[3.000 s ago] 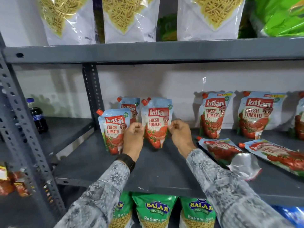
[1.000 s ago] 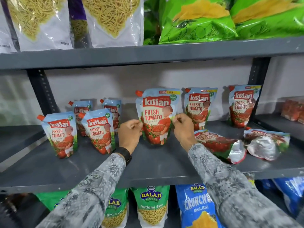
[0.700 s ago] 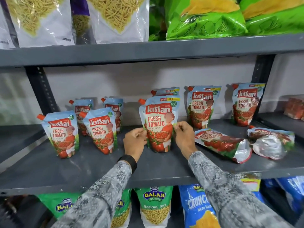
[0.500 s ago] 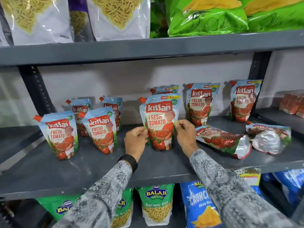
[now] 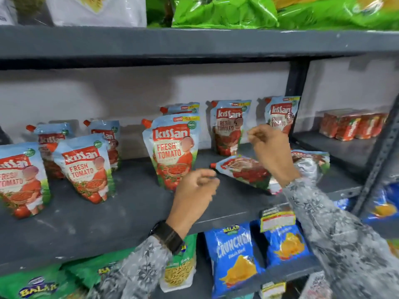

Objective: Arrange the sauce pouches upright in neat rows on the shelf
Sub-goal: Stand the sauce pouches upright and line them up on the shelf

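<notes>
Several tomato sauce pouches stand upright on the grey shelf [image 5: 108, 216]. The front-row pouch [image 5: 172, 152] stands free at the middle, another [image 5: 183, 108] right behind it. Two more upright pouches [image 5: 228, 126] [image 5: 280, 113] lean at the back wall. A pouch [image 5: 244, 171] lies flat on its side to the right, and a second flat one [image 5: 311, 162] lies beyond my wrist. My left hand [image 5: 194, 195] hovers loosely curled, holding nothing, just right of the front pouch. My right hand [image 5: 269, 152] is raised above the flat pouch, fingers curled, nothing in it.
Two pouch pairs [image 5: 86, 167] [image 5: 19, 178] stand at the left. Snack bags fill the shelf above [image 5: 216, 14] and below [image 5: 235, 255]. A dark upright post [image 5: 295, 100] bounds the bay at right; red cartons [image 5: 349, 126] sit on the neighbouring shelf.
Both hands have let go of the middle front pouch, which now stands by itself. My right hand rose and moved right over the flat pouch; my left hand drew back. The view shifted right.
</notes>
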The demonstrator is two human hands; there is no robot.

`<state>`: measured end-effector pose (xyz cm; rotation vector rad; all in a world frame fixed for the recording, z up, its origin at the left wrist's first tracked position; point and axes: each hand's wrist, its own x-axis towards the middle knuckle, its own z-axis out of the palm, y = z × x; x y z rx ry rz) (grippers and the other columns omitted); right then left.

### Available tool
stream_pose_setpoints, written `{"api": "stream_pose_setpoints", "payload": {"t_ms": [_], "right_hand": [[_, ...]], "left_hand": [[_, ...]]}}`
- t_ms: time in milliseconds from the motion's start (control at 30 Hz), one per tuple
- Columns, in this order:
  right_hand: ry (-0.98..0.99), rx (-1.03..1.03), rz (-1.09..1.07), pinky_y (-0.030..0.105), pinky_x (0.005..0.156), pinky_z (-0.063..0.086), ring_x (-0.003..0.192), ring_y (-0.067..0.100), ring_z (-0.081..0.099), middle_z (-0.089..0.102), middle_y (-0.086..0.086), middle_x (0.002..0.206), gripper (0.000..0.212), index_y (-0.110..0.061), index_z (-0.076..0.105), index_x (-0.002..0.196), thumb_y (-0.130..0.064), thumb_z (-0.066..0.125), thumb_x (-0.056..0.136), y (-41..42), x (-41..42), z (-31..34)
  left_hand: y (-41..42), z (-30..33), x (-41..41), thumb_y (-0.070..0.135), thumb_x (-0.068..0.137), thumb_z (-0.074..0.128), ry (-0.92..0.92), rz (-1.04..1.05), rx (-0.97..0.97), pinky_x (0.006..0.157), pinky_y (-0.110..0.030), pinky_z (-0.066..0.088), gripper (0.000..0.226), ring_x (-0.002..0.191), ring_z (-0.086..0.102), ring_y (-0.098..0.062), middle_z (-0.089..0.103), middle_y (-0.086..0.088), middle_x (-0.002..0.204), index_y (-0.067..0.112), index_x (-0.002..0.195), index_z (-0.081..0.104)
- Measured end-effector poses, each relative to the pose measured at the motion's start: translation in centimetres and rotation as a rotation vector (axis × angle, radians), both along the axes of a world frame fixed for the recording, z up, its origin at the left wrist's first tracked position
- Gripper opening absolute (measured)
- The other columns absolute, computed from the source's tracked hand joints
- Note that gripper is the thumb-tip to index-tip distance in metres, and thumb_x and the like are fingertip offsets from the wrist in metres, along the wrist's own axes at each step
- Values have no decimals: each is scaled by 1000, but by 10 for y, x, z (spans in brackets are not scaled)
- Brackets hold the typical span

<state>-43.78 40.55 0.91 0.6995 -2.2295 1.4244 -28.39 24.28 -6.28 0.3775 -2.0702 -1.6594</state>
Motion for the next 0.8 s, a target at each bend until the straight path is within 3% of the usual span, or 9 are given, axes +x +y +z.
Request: {"api": "stream_pose_setpoints", "payload": {"t_ms": [100, 133, 233, 433, 500, 600, 667, 767, 800], "right_hand": [[-112, 282, 60, 45, 97, 59, 100, 30, 75, 81, 11, 103, 19, -4, 79, 101, -4, 63, 93, 30, -47, 5], [-164, 348, 93, 46, 100, 57, 105, 32, 74, 80, 15, 108, 20, -1, 79, 103, -3, 62, 93, 36, -62, 2], [-263, 622, 129, 31, 94, 48, 105, 22, 61, 72, 24, 127, 30, 4, 75, 120, -7, 54, 101, 51, -96, -9], [-252, 980, 221, 27, 85, 34, 99, 20, 45, 64, 27, 141, 39, 6, 65, 135, -14, 50, 104, 42, -124, -9], [-230, 1059, 260, 30, 87, 37, 102, 21, 47, 61, 27, 145, 41, 7, 62, 139, -13, 50, 105, 37, -128, -7], [-257, 1149, 294, 38, 105, 47, 109, 22, 52, 59, 28, 148, 43, 9, 59, 142, -11, 52, 104, 34, -137, -10], [-264, 1132, 308, 35, 99, 48, 104, 20, 47, 62, 26, 144, 41, 8, 62, 138, -14, 52, 105, 33, -138, -9], [-227, 1108, 327, 28, 76, 42, 99, 22, 49, 68, 19, 109, 37, 2, 72, 111, -29, 52, 109, 35, -132, -5], [-249, 1089, 335, 28, 78, 42, 98, 22, 49, 67, 19, 111, 38, 3, 71, 116, -29, 51, 109, 36, -130, -3]], "left_hand": [[27, 0, -39, 26, 86, 76, -148, -64, 52, 64, -32, 61, 10, 60, 68, -11, 77, 2, 80, 29, 94, 71], [33, 1, -51, 18, 89, 74, -173, -49, 109, 57, -28, 59, 10, 55, 66, -11, 75, 1, 74, 27, 92, 70], [49, 7, -81, 13, 96, 67, -297, 21, 243, 52, -28, 60, 2, 50, 68, -14, 70, -4, 72, 15, 94, 69], [69, 11, -112, 14, 102, 61, -395, 115, 434, 47, -30, 63, 20, 68, 73, -28, 69, -20, 84, 0, 115, 54], [74, 12, -115, 11, 101, 62, -378, 166, 454, 45, -30, 62, 21, 68, 72, -28, 69, -21, 81, -2, 117, 56], [77, 12, -116, 5, 102, 59, -357, 221, 501, 40, -29, 59, 15, 68, 70, -27, 69, -20, 78, -3, 114, 59], [78, 13, -117, 0, 103, 55, -341, 250, 551, 40, -29, 59, 11, 72, 71, -27, 69, -20, 78, -5, 112, 60], [79, 12, -118, -5, 104, 49, -313, 281, 589, 43, -29, 58, 18, 83, 70, -27, 67, -20, 81, -5, 117, 61], [79, 11, -118, -6, 104, 47, -298, 286, 588, 41, -27, 58, 18, 78, 70, -25, 68, -19, 82, -4, 115, 61]]}}
